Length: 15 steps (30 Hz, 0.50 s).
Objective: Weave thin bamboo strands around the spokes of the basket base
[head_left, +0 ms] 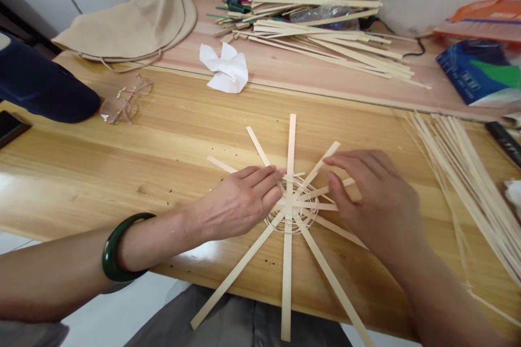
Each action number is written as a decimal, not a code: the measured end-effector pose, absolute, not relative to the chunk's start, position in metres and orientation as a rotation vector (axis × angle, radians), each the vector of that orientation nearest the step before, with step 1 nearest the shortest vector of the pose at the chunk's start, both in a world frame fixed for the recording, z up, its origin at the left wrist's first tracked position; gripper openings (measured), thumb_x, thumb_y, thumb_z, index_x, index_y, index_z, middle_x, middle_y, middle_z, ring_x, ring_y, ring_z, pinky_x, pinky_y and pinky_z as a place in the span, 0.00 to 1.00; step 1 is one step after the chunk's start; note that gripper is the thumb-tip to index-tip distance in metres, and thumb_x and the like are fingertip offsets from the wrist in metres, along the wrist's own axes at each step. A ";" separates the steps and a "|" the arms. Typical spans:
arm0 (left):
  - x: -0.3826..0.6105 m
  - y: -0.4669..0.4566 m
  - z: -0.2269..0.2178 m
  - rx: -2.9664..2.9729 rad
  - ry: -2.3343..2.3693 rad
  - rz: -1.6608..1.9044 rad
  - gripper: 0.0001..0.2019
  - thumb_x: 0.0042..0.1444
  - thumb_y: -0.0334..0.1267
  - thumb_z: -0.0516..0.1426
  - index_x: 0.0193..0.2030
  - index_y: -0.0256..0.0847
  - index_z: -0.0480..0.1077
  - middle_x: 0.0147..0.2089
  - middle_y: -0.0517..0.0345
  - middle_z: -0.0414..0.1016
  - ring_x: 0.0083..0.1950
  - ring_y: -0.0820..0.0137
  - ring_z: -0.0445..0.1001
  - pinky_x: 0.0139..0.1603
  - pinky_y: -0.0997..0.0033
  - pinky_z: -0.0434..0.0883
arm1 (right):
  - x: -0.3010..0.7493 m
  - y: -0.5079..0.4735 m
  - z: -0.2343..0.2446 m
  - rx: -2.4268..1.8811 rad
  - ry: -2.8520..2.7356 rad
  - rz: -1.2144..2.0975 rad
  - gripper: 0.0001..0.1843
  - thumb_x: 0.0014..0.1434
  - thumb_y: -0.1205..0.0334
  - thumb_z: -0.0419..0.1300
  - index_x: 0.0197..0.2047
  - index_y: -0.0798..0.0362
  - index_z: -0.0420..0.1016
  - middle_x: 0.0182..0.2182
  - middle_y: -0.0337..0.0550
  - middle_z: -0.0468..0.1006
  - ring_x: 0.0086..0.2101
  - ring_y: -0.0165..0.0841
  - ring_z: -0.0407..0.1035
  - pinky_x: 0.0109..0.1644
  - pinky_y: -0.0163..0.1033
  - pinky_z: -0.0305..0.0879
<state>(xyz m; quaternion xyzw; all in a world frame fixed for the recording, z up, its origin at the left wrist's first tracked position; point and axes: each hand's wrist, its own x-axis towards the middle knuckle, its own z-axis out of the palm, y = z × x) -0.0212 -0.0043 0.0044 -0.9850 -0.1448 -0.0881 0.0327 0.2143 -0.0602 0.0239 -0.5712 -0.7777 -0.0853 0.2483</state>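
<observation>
Between the hands, a bamboo basket base point(291, 209), woven ring around its spokes, on a wooden table point(101, 173); left hand point(238, 200) flat on the weave, right hand point(372, 200) curled over the spokes, hands apart; loose strips point(468, 184) beyond the right hand.

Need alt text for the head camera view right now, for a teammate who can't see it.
Two bare hands work on a star of thin bamboo strips on a wooden table, a fine woven ring at its hub. The left hand, wearing a dark green bangle, lies flat on the hub; the right hand hovers over strips beside it.
</observation>
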 end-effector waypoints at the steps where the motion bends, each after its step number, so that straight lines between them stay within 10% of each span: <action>1: -0.021 -0.004 0.003 -3.025 -0.460 -0.306 0.10 0.65 0.31 0.53 0.51 0.30 0.69 0.60 0.40 0.72 0.62 0.58 0.71 0.64 0.59 0.68 | 0.219 -0.068 0.032 -1.684 -2.124 -0.283 0.05 0.64 0.65 0.57 0.42 0.54 0.73 0.37 0.46 0.79 0.41 0.40 0.71 0.41 0.42 0.68; 7: -0.019 -0.004 0.002 -3.008 -0.511 -0.270 0.22 0.68 0.38 0.51 0.66 0.36 0.61 0.60 0.48 0.72 0.60 0.57 0.71 0.58 0.58 0.70 | 0.237 -0.117 0.042 -2.099 -2.220 -0.445 0.20 0.69 0.55 0.44 0.32 0.51 0.70 0.26 0.43 0.75 0.29 0.38 0.71 0.24 0.39 0.54; 15: -0.016 -0.007 0.000 -2.975 -0.538 -0.209 0.21 0.69 0.40 0.49 0.66 0.40 0.63 0.60 0.49 0.72 0.59 0.58 0.69 0.56 0.58 0.68 | 0.232 -0.129 0.016 -2.365 -1.930 -0.047 0.08 0.64 0.55 0.56 0.36 0.50 0.69 0.27 0.37 0.77 0.27 0.35 0.72 0.25 0.36 0.54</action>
